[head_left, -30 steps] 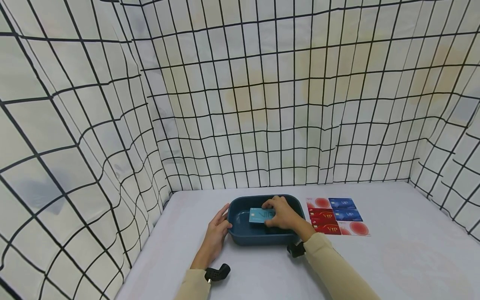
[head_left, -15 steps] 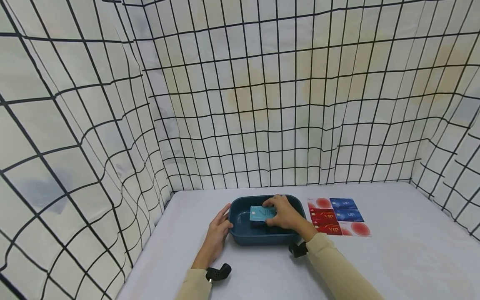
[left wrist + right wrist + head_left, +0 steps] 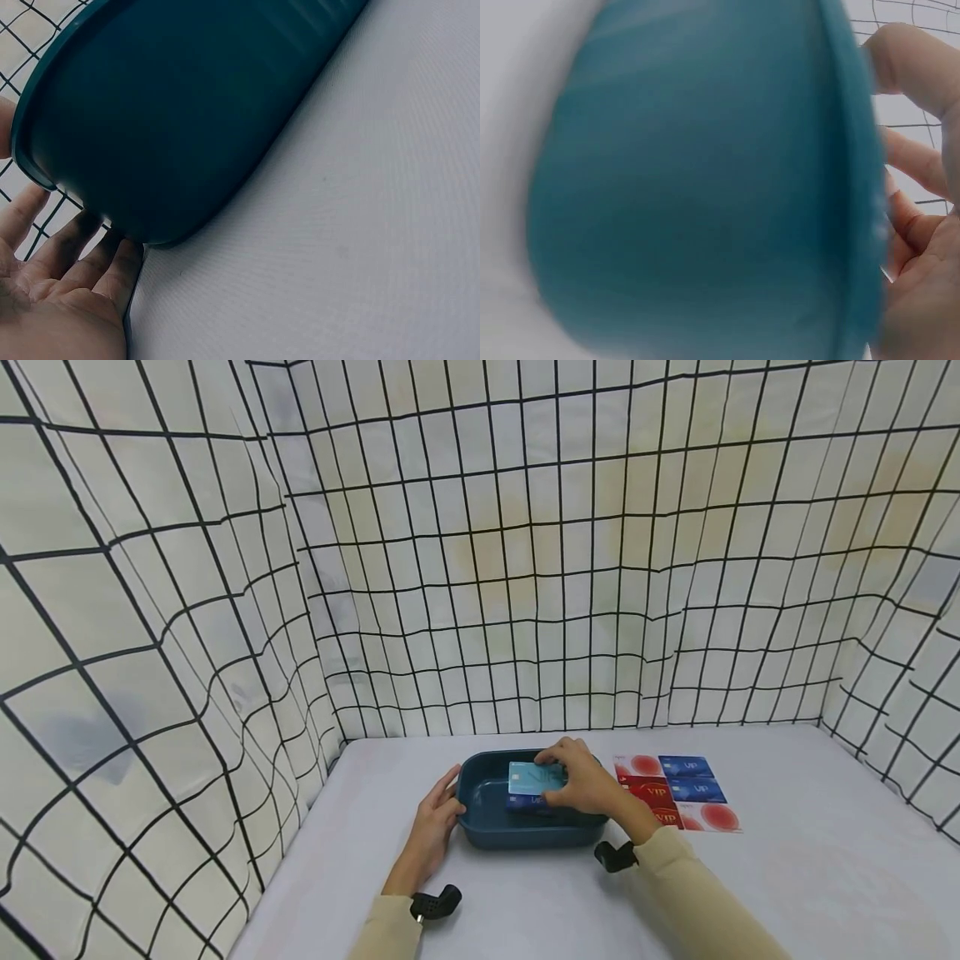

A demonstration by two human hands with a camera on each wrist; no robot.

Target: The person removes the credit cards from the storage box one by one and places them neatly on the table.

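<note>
In the head view, my right hand pinches a light blue card by its right end, between thumb and fingers, above the inside of a dark teal plastic tray. Below it, a dark blue VIP card shows partly in the tray; the light blue card covers its upper part. My left hand rests against the tray's left end, fingers extended along the outside and thumb at the rim. The left wrist view shows those fingers against the outer wall. In the right wrist view, the tray wall hides the card.
Right of the tray, a block of cards lies flat on the white table: white-and-red cards, dark red VIP cards and blue VIP cards. Black netting over white cloth encloses the back and sides.
My right hand has risen and moved right with the light blue card, uncovering the dark blue card below. My left hand stays at the tray's left end.
</note>
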